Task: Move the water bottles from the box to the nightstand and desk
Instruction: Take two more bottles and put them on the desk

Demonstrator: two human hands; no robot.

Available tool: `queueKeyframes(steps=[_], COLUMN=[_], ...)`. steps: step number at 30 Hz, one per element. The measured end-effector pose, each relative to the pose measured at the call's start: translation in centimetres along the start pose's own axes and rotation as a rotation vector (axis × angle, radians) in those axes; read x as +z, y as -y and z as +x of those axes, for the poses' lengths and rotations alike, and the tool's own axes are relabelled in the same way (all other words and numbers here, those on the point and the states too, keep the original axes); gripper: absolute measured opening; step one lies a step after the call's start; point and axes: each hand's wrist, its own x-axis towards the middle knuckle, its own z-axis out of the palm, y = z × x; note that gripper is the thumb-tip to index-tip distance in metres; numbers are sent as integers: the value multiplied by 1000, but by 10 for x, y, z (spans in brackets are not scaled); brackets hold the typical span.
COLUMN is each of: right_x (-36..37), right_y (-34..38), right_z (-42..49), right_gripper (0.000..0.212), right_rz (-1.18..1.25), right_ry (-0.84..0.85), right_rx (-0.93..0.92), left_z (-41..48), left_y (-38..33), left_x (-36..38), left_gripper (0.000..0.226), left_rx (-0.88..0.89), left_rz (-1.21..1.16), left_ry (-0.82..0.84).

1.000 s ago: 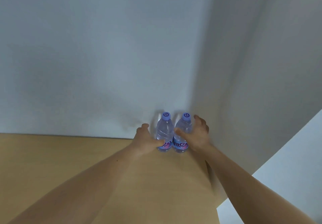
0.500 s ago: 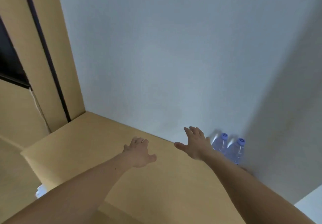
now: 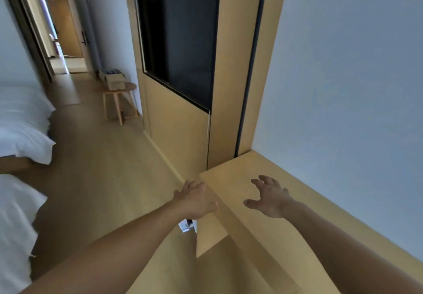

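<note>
Water bottles are in neither hand. The left hand hovers at the outer edge of the desk, fingers loose and spread, holding nothing. The right hand hangs over the desk top, fingers splayed wide, also empty. Further out, the box sits on a small round table, well apart, ahead and to the left, on the left hand's side. Its contents are too small to tell.
</note>
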Motion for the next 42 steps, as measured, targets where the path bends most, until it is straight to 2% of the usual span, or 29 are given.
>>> queueKeyframes(steps=[10, 15, 19, 28, 36, 42], right_x=[11, -6, -23, -29, -44, -55], right_y=[132, 184, 219, 330, 458, 526], right_z=[147, 229, 292, 412, 531, 609], right_gripper=[82, 83, 83, 88, 85, 85], right_rz=[-7, 18, -16, -75, -86, -43], right_ry=[85, 123, 123, 160, 141, 133], right_rx=[-264, -394, -476, -546, -520, -507], left_z=[50, 99, 133, 198, 285, 343], left_y=[137, 180, 201, 311, 446, 531], left_x=[-42, -86, -119, -166, -233, -281], left_gripper=[87, 85, 84, 84, 84, 82], left_rx=[-279, -372, -418, -536, -513, -499], left_rz=[-21, 38, -25, -96, -101, -59], left_ry=[-49, -82, -136, -146, -165, -156])
